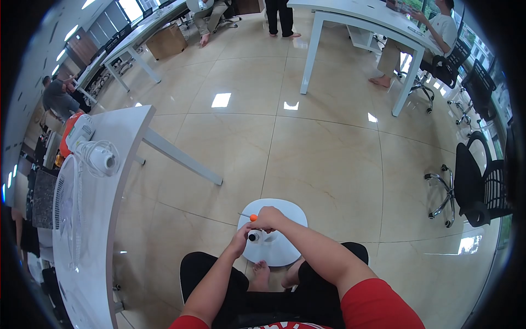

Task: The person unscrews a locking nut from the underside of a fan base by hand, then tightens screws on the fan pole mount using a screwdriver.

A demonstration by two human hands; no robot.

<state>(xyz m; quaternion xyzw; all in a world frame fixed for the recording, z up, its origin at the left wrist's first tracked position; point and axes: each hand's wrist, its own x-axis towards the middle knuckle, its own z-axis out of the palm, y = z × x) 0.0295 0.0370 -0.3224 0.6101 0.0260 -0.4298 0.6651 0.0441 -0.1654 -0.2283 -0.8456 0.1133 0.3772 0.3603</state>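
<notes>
One orange-ended tool (253, 217) is gripped by the right hand (268, 218), its thin shaft (245, 215) pointed leftward over the white stool (287, 249). On its near side, a dark-tipped white object (253, 237) is seen beside the left hand (239, 241), whose grip cannot be told.

No readable text, label, brand, number or sign is being shown. White marks (287, 325) on the red shirt (378, 304), closer to the body than the left hand (239, 242) and right hand (269, 217), are being cut off; no letters are being made out.
</notes>
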